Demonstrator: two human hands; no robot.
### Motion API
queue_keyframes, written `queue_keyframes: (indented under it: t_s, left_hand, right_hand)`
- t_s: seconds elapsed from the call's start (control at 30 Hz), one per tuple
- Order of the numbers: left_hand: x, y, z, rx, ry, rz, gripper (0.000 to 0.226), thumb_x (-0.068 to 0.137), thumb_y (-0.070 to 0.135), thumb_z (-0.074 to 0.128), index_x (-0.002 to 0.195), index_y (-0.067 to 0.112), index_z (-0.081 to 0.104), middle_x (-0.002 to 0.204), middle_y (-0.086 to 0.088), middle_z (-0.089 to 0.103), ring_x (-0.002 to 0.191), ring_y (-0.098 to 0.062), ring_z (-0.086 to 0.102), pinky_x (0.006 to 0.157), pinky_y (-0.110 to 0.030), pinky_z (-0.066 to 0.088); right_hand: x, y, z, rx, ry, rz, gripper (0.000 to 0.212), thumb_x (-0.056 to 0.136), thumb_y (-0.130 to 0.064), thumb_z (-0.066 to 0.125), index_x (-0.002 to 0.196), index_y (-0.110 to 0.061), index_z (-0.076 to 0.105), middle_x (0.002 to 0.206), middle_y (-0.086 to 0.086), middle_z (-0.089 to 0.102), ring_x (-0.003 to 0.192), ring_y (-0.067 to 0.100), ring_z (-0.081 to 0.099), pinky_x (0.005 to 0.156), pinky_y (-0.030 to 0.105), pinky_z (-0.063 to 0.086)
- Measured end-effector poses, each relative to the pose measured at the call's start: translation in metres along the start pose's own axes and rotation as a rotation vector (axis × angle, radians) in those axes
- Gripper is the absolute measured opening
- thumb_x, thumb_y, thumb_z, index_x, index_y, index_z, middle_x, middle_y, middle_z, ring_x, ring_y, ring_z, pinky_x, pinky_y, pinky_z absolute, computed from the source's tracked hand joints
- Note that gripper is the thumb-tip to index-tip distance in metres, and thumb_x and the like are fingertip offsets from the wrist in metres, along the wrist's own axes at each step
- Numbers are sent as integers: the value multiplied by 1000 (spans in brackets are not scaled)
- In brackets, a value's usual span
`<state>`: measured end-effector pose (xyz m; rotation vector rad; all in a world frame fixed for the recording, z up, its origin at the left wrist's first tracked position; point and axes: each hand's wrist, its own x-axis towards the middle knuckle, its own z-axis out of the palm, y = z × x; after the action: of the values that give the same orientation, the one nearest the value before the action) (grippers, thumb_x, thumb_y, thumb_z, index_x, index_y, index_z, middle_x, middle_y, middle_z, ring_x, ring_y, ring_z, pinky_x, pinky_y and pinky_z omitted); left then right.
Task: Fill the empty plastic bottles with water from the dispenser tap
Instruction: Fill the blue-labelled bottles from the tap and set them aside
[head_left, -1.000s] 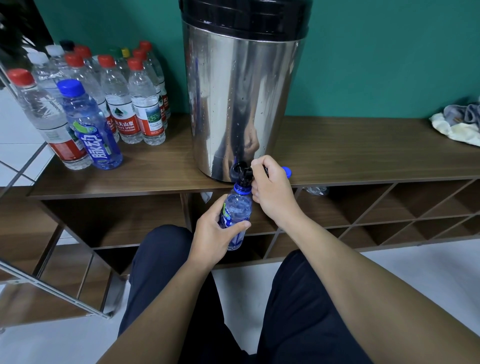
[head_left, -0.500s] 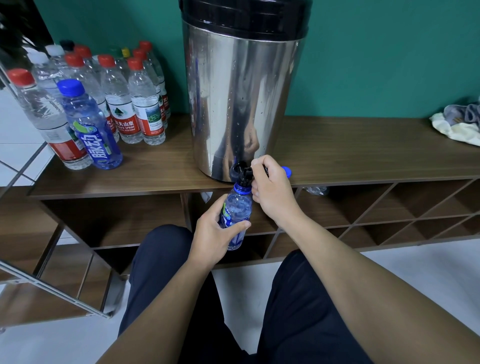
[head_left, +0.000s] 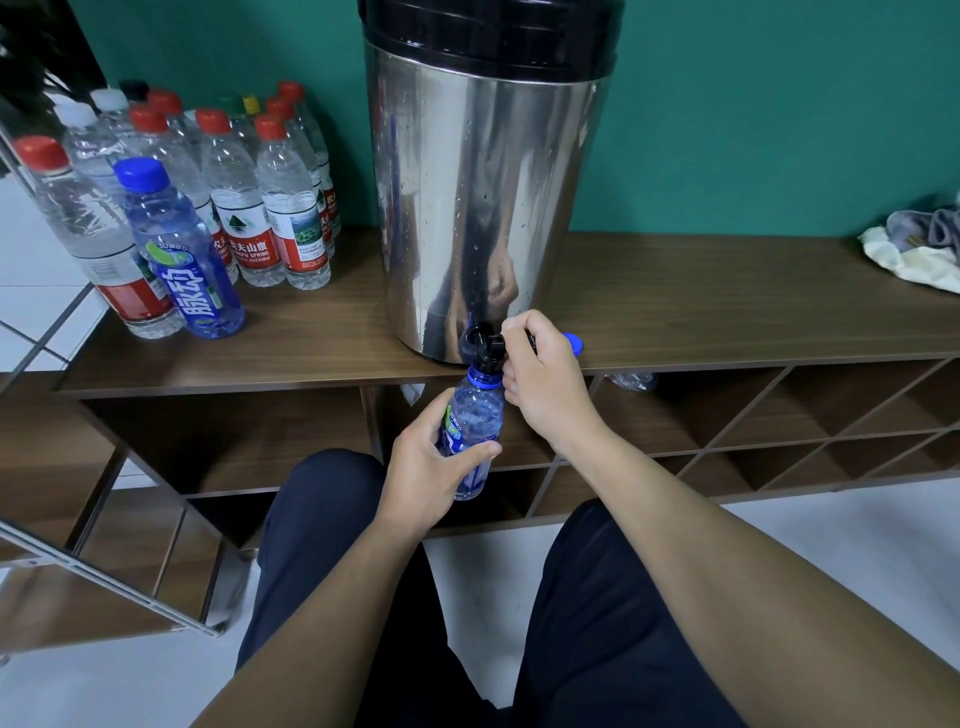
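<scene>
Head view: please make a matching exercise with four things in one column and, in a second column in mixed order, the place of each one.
Things:
1. blue bottle
2. blue cap
3. cloth
4. red-capped bottles

Places:
A. far right of the shelf top
B. left of the dispenser, standing in a group
C. under the tap, in the left hand
D. on the shelf edge, behind the right hand

Pairs: 1-C, 2-D, 3-A, 4-B

Dispenser (head_left: 488, 208) lid was cropped at 12 o'clock. Right hand (head_left: 545, 384) hid the tap (head_left: 485, 343) lever and most of the blue cap (head_left: 574, 342). Cloth (head_left: 914, 249) cut off at 3 o'clock.
</scene>
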<state>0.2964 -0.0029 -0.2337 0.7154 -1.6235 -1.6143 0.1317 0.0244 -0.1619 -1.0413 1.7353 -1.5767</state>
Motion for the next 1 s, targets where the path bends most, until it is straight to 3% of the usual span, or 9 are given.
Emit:
queue_keyframes:
  t_s: [0.17,0.37,0.6,1.0]
  left_hand:
    - [2,-4,-1,3,0,14,63,89,2,92,135,40,71,130,-1,80,127,-28,74,117,-60,54]
    - [2,-4,-2,24,2,4,65,90,4,93,141,36,68,134,4,79,129,-20,74,117,-55,55]
    - [2,-6,-2,21,-2,-2,65,90,5,92,142,36,69,135,1,78,130,-24,73,118,-60,53]
    - [0,-2,-2,29,-1,-25,65,90,8,93,142,36,66,135,6,78,129,-18,73,117,-54,56]
  right_hand:
    - [1,2,3,11,10,-9,31,113,-39,52,86,-25,49,60,-9,38,57,18,34,55,34,30]
    - [2,2,2,18,3,-11,31,112,-40,52,89,-19,49,61,-7,39,58,20,34,55,35,30]
    - [2,3,2,-2,5,-16,32,111,-42,52,90,-19,50,60,-10,42,57,17,38,57,37,32]
    - [1,3,1,-3,6,-20,31,114,-40,51,90,-20,51,60,-9,41,57,17,37,57,36,32]
